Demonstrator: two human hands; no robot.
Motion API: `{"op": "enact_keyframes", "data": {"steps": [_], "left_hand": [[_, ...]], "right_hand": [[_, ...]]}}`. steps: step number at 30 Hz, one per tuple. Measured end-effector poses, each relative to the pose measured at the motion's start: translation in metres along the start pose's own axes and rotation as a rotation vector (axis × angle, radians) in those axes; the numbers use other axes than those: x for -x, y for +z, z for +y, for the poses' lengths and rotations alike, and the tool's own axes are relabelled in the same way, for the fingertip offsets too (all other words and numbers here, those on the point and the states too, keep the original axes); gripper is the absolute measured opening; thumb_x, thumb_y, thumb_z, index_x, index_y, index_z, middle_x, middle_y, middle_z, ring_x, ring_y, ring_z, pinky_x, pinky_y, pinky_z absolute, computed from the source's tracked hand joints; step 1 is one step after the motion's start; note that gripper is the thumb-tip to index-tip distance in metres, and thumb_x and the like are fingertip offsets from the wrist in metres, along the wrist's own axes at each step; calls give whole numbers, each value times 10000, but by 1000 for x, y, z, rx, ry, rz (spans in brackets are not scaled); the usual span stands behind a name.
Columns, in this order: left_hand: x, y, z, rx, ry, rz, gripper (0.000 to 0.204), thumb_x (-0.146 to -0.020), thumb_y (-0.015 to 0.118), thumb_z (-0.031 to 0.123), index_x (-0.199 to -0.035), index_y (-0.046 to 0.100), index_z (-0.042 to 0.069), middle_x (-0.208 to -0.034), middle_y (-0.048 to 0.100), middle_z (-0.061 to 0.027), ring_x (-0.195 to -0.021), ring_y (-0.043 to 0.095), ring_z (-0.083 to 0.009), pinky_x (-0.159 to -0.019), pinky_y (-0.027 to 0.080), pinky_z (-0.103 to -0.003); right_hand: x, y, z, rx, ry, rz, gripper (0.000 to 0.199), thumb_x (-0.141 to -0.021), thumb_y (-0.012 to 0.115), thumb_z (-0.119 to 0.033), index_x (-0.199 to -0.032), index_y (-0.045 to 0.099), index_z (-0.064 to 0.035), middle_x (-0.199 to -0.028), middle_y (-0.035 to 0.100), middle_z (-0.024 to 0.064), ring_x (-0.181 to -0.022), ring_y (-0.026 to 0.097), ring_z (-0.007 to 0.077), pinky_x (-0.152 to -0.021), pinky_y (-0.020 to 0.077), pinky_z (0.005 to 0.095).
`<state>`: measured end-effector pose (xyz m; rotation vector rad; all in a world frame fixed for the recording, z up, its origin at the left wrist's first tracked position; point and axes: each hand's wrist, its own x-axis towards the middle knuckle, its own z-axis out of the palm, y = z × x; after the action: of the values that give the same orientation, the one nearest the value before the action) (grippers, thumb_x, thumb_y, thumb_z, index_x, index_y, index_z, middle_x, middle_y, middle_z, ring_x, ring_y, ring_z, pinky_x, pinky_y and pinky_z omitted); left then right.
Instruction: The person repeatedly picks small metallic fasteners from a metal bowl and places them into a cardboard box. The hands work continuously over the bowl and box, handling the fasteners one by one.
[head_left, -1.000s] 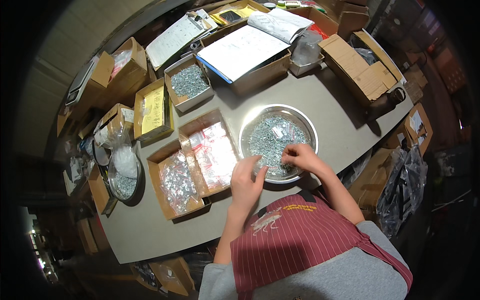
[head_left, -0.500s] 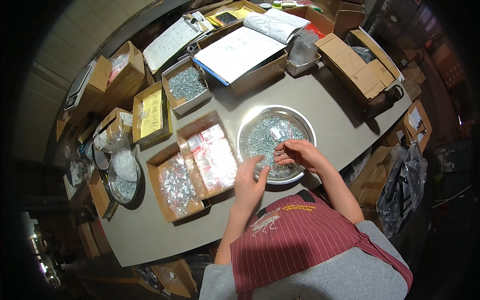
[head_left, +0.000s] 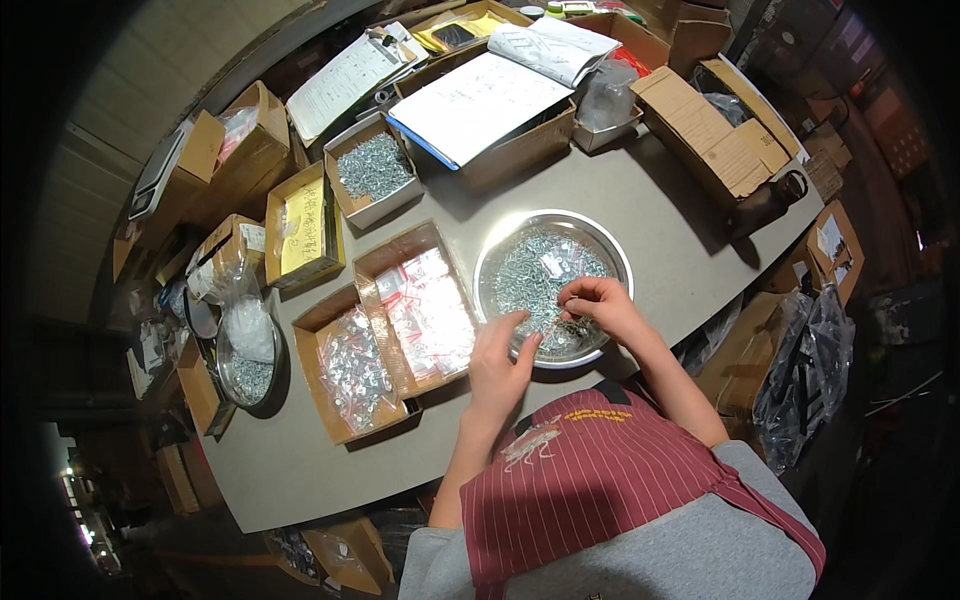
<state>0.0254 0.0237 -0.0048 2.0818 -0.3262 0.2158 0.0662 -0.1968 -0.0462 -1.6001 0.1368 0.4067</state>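
Head view: screws (head_left: 530, 272) fill my bowl (head_left: 613, 248)
Right hand (head_left: 603, 306) nearer, over bowl's right, curled, grip unclear; left hand (head_left: 499, 364) spread, bowl's near-left.

Open notebook (head_left: 480, 110) (pages curling), clipped papers (head_left: 342, 82), brown carton (head_left: 700, 122)

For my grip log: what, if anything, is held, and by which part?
Cannot be told: the right hand and left hand are at the metal bowl of small metal pieces; anything they pinch is too small to make out.
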Motion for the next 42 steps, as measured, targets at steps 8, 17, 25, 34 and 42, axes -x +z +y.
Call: {"op": "enact_keyframes", "data": {"steps": [8, 17, 25, 34, 42], "left_hand": [[1, 0, -1, -4, 7, 2, 261, -865, 715, 113, -1100, 658, 16, -1049, 676, -162, -969, 646, -350, -839, 506, -405], [2, 5, -2, -31, 7, 5, 285, -852, 721, 113, -1113, 649, 26, -1059, 675, -155, -974, 654, -346, -831, 517, -400], [3, 12, 0, -109, 79, -17, 307, -829, 719, 96, -1117, 634, 37, -1073, 664, -152, -1000, 646, -349, -824, 520, -411], [5, 19, -3, -126, 107, -48, 343, -826, 720, 99, -1144, 622, 19, -1099, 654, -148, -1028, 634, -343, -847, 517, -410], [6, 20, -1, -99, 77, -71, 351, -835, 695, 88, -1166, 609, 6, -1119, 643, -156, -1029, 627, -353, -851, 512, -414]], "right_hand": [[2, -5, -3, 79, -97, 122, 225, -864, 623, -66, -1055, 731, -15, -898, 734, 88, -838, 709, 160, -761, 556, 293], [22, 3, -50, -392, 76, -125, 289, -880, 579, 8, -1152, 642, 84, -1068, 698, 176, -963, 719, 235, -880, 592, 325], [22, 9, -49, -112, -1, -187, 275, -882, 567, 54, -1150, 631, 74, -1068, 684, 139, -963, 707, 196, -858, 569, 301], [39, 28, -72, 532, -260, -49, 246, -802, 650, -49, -1039, 698, -8, -999, 708, 191, -963, 684, 340, -856, 532, 398], [46, 34, -75, 729, -449, -13, 308, -773, 592, 79, -1063, 672, 16, -973, 684, 201, -901, 681, 355, -780, 553, 396]]}}
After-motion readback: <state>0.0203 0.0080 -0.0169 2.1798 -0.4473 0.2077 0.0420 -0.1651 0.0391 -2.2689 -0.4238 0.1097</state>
